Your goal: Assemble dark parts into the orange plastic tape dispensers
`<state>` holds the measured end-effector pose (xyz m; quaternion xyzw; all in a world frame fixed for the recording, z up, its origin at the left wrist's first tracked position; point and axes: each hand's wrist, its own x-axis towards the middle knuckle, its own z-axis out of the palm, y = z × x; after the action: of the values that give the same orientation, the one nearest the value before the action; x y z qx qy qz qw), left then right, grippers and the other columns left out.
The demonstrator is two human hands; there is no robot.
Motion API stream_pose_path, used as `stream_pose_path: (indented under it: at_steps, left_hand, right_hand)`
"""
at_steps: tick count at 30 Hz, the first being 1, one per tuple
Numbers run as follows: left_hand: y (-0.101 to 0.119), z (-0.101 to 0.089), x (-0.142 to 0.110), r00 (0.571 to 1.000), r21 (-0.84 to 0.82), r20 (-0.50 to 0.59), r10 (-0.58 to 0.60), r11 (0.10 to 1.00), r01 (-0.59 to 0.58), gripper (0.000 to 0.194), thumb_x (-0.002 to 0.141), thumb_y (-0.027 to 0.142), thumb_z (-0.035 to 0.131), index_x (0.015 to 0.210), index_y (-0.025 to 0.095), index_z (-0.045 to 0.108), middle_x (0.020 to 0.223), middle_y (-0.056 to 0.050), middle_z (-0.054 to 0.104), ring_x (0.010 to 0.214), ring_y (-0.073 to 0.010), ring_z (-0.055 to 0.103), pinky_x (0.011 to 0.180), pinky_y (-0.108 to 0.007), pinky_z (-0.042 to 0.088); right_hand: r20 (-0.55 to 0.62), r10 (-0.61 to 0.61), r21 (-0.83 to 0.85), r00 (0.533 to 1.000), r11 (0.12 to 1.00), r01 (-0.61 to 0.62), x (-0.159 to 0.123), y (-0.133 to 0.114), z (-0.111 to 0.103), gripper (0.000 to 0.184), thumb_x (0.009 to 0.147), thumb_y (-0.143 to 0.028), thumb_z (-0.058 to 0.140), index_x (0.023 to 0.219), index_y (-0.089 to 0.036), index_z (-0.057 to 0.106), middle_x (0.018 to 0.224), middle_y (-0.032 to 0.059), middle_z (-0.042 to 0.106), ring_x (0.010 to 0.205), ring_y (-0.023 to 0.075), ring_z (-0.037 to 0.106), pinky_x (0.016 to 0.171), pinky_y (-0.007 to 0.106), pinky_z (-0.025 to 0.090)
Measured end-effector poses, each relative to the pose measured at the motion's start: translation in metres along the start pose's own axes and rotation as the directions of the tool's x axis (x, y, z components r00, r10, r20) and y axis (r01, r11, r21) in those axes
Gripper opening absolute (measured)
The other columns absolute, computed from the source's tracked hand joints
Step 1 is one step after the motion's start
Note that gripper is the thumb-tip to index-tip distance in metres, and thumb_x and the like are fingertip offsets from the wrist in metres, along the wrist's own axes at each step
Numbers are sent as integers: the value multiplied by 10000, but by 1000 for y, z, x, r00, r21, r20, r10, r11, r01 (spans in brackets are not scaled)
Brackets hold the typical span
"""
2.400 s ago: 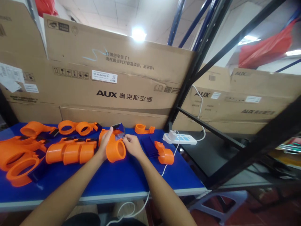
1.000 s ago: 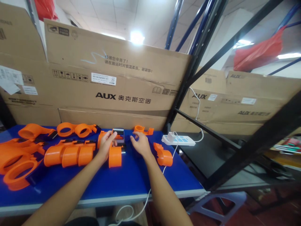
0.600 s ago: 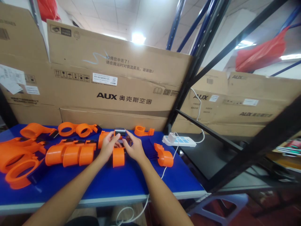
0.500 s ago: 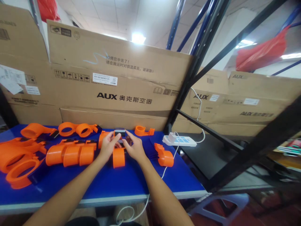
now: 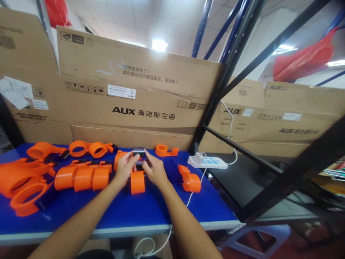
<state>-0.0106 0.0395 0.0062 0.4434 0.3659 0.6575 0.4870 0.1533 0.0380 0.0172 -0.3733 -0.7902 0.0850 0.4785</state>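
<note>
My left hand (image 5: 124, 168) and my right hand (image 5: 154, 171) meet over an orange plastic ring part (image 5: 137, 182) that stands on the blue table (image 5: 121, 210). Both hands pinch a small dark block (image 5: 138, 152) fitted at the top of that part, the left from its left side and the right from its right side. Fingers of both hands are curled round it.
Several more orange ring parts (image 5: 82, 177) lie in a row to the left, with larger ones (image 5: 23, 187) at the far left. Another orange part (image 5: 190, 180) and a white power strip (image 5: 207, 162) lie to the right. Cardboard boxes (image 5: 134, 97) wall the back; black rack bars (image 5: 269, 158) cross the right.
The orange part was turned from lying sideways to standing on the table. My right hand left it briefly, then came back and closed on the dark block beside my left hand.
</note>
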Motion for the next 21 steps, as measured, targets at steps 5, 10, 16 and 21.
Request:
stream_pose_path:
  at_steps: [5,10,16,21]
  left_hand:
    - [-1,-1,0,1000,-26,1,-25,999,25,379,727,464,831,956,189,707,445,63,502,326,-77,395,350,-196,264]
    - [-1,0,-2,999,-18,30,-25,1000,26,380,745,481,812,958,187,698,442,72,489,337,-72,403,363,-185,275]
    - [2,4,-2,997,-157,11,-71,985,72,434,711,489,839,962,181,666,586,40,614,452,-95,554,463,-194,444]
    - [5,7,-5,986,-256,9,-165,953,162,484,707,485,854,1014,180,637,687,-14,709,524,-146,665,524,-233,529]
  right_hand:
    - [17,-33,-27,999,999,34,1,0,-1,541,933,-236,487,1469,-206,552,1089,94,743,878,206,680,845,330,560]
    - [3,-35,-31,999,999,35,2,2,-1,532,939,-266,513,1465,-199,561,1014,87,748,849,209,676,832,335,561]
    - [25,22,45,999,999,-23,4,-2,-4,553,947,-342,588,1487,-239,539,989,54,754,784,189,673,749,300,563]
    - [27,-12,47,1000,999,11,6,-3,-7,532,968,-341,571,1491,-250,536,1023,66,752,754,181,657,733,304,557]
